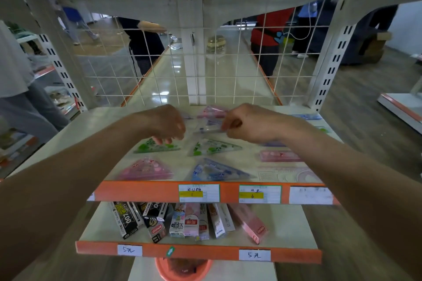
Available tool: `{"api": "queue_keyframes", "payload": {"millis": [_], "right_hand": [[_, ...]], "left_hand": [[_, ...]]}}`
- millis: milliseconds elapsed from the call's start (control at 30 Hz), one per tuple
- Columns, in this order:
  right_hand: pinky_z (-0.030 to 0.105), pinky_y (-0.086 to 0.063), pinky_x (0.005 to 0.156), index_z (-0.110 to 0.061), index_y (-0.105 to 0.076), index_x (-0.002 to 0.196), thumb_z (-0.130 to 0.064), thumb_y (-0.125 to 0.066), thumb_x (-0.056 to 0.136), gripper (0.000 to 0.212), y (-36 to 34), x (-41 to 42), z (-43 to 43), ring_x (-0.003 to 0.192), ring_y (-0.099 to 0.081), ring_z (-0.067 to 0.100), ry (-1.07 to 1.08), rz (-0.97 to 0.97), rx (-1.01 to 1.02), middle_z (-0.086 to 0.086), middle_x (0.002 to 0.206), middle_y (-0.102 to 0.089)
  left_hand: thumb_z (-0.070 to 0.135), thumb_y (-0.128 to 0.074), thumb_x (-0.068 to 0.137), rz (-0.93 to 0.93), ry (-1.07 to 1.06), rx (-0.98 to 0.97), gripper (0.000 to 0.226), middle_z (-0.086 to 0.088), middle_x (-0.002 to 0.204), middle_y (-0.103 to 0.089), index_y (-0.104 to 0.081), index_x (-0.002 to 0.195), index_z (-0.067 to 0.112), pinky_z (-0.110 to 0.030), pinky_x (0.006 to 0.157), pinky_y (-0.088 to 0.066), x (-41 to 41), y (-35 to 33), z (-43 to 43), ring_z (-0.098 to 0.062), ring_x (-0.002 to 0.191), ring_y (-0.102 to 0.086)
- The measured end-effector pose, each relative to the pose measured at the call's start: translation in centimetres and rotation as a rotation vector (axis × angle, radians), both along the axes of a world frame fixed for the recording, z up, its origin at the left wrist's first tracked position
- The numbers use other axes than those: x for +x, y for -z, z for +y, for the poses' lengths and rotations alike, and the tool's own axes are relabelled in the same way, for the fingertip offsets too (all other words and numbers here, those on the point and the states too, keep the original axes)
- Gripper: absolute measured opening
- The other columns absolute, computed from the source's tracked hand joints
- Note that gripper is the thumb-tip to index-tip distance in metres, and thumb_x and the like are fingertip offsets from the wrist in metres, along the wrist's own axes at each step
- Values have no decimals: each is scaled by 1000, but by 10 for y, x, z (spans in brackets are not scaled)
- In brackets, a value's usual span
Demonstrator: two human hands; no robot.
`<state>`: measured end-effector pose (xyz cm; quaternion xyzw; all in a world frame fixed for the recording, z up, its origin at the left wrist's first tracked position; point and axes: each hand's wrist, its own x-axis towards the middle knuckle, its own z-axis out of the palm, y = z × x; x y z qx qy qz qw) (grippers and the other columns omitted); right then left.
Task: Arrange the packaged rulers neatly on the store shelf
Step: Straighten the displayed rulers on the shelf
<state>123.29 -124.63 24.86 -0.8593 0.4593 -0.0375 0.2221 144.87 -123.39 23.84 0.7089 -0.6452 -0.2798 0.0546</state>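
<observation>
My right hand (249,124) is pinching a clear ruler pack (209,129). My left hand (166,123) is curling over a green pack (157,148); hold unclear.

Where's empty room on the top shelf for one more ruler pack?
Bare: the shelf's left end, left of the green pack and pink triangle. Crowded: the middle, under the left hand, right hand and its clear pack, and by the pink box.

One left hand (169,124) and one right hand (246,125). On the upper shelf (137,190): two green triangular ruler packs (156,146), one pink triangular pack (146,170), one blue triangular pack (219,171), one clear pack (209,129), and further packs too overlapped to count. Three price labels (198,193) on that edge, two on the lower shelf (205,252), one pink basin (182,269).
</observation>
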Motion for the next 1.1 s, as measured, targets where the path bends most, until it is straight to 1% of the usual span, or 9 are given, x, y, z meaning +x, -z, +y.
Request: {"api": "queue_keyframes", "payload": {"millis": [100, 333, 433, 533, 633, 733, 833, 933, 1100], "right_hand": [[20, -35, 96, -18, -67, 112, -20, -53, 94, 23, 11, 15, -4, 116, -46, 6, -77, 32, -10, -12, 119, -55], [21, -45, 82, -25, -66, 111, -24, -57, 89, 24, 34, 68, -5, 97, -57, 7, -190, 53, 79, -13, 107, -63], [33, -50, 86, -16, -66, 109, -29, -56, 91, 25, 39, 91, 6, 96, -62, 18, -223, 64, 105, 0, 110, -66], [37, -48, 73, -3, -65, 91, -34, -53, 93, 33, 43, 117, 17, 80, -60, 27, -215, 72, 142, 11, 89, -64], [33, -47, 76, -5, -61, 110, -41, -57, 89, 42, 47, 144, 27, 95, -60, 26, -151, 184, 95, 10, 104, -62], [28, -38, 56, -6, -60, 84, -36, -63, 85, 30, 50, 162, 33, 72, -54, 22, -135, 241, 62, 4, 74, -54], [28, -31, 51, -14, -41, 63, -33, -65, 85, 38, 47, 168, 32, 57, -43, 15, -98, 286, 96, 0, 63, -42], [25, -31, 52, -21, -37, 64, -34, -67, 84, 38, 45, 168, 32, 64, -44, 15, -52, 284, 186, -4, 67, -42], [27, -38, 58, -10, -62, 91, -35, -70, 82, 28, 48, 163, 39, 77, -55, 18, 29, 186, 222, 2, 83, -58]], "left_hand": [[9, -61, 88, -11, -40, 29, 14, -9, 90, -68, -66, 101, 9, -26, 63, -53, 11, 1, -1, -18, 73, -64], [13, -64, 87, -42, -148, 122, 22, -15, 103, -68, -67, 108, 6, -27, 63, -54, 66, 7, 17, -19, 77, -63], [21, -65, 88, -75, -115, 200, 28, -14, 106, -67, -66, 109, 3, -28, 67, -54, 85, 13, 21, -19, 82, -64], [32, -66, 86, -103, -58, 244, 37, -12, 101, -69, -67, 106, 1, -26, 66, -54, 95, 19, 25, -17, 80, -63], [46, -67, 81, -133, 29, 253, 49, -11, 85, -67, -70, 95, 0, -21, 57, -47, 98, 25, 31, -16, 68, -57], [42, -70, 79, -148, 110, 193, 41, -14, 78, -67, -70, 83, 1, -22, 53, -41, 96, 35, 35, -18, 64, -53], [33, -73, 76, -128, 153, 143, 30, -1, 57, -52, -58, 60, 12, -21, 49, -37, 95, 39, 35, -13, 53, -48], [31, -73, 74, -105, 168, 148, 31, 0, 55, -50, -56, 57, 13, -22, 50, -37, 96, 39, 37, -13, 52, -46], [30, -70, 75, -99, 202, 108, 25, -1, 65, -54, -57, 64, 12, -24, 52, -35, 95, 43, 42, -15, 61, -47]]}}
